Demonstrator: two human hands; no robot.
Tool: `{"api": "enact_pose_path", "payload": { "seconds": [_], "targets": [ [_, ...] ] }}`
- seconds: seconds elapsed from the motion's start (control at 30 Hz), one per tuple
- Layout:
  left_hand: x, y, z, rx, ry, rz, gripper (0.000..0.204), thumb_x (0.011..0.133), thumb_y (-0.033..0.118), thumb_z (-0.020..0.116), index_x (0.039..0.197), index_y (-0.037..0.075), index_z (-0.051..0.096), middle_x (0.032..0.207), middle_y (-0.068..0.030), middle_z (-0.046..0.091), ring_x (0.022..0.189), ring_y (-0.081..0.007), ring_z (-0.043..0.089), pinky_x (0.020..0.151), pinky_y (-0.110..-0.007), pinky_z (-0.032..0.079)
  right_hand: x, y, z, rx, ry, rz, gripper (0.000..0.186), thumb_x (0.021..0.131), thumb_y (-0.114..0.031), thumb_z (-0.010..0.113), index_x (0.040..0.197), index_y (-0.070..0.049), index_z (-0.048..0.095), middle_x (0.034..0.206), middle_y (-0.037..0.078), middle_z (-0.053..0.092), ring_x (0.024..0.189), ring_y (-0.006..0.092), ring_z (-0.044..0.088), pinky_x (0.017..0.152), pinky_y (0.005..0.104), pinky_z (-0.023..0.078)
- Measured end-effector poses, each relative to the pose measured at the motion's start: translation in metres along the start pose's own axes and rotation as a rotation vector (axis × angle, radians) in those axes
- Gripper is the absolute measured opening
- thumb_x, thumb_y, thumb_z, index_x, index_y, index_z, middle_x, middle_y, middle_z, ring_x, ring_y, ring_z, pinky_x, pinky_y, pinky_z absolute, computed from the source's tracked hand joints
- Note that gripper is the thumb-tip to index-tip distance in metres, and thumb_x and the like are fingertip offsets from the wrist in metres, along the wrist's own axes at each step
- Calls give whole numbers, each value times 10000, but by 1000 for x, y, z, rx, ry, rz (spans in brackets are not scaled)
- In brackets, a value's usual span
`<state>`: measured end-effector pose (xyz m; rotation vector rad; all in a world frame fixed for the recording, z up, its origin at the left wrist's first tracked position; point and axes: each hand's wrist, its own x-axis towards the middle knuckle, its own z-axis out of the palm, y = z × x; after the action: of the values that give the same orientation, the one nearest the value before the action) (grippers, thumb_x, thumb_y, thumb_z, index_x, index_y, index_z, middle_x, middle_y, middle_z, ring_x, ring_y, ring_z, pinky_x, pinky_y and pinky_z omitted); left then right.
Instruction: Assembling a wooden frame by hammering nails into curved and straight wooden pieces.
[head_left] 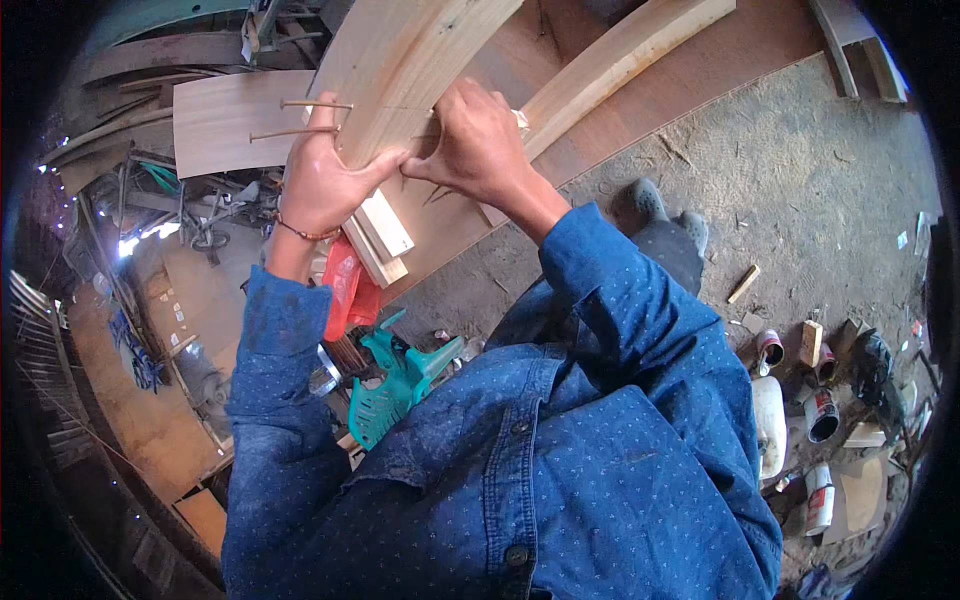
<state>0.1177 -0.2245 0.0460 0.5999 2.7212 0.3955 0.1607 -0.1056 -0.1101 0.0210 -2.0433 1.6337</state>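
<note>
A pale wooden plank point(405, 60) runs up from in front of me toward the top of the picture. My left hand point(320, 180) grips its left edge, thumb pressed on the face, with two long nails point(300, 118) sticking out leftward above the fingers. My right hand point(480, 145) presses down on the plank's lower part, fingers curled on the wood. Under the hands lie short stacked wood blocks point(385, 235). I wear a blue dotted shirt and a thin bracelet on the left wrist.
A second long plank point(620, 55) lies beside it on a brown plywood sheet point(700, 70). A teal power tool point(400, 380) and red bag point(350, 290) sit below. Cans point(820, 410), a white jug point(768, 425) and wood scraps litter the dusty floor at right.
</note>
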Motion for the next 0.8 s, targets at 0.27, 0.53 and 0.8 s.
{"api": "enact_pose_path", "payload": {
  "seconds": [0.27,0.53,0.8],
  "targets": [
    [4,-10,-10,8,-119,68,688,777,90,823,1307,-57,409,1109,-163,679,1005,-199,686,842,-319,558,4,-4,-6,-28,-116,53,670,612,-421,855,1078,-18,594,1004,126,628,995,312,616,770,476,444],
    [-9,7,-1,54,-41,90,643,789,112,811,1290,-68,450,1048,-183,705,938,-228,711,819,-333,561,-3,-4,-13,-23,-208,81,716,594,-400,868,1127,-4,599,1033,164,621,1032,346,575,846,466,416],
    [-22,14,7,203,-4,102,484,794,166,799,1193,-15,590,1120,-168,661,968,-293,692,832,-374,544,-14,8,-26,36,-175,-60,672,643,-375,848,1169,-54,582,1075,144,619,1049,342,583,838,478,400]
  ]
}}
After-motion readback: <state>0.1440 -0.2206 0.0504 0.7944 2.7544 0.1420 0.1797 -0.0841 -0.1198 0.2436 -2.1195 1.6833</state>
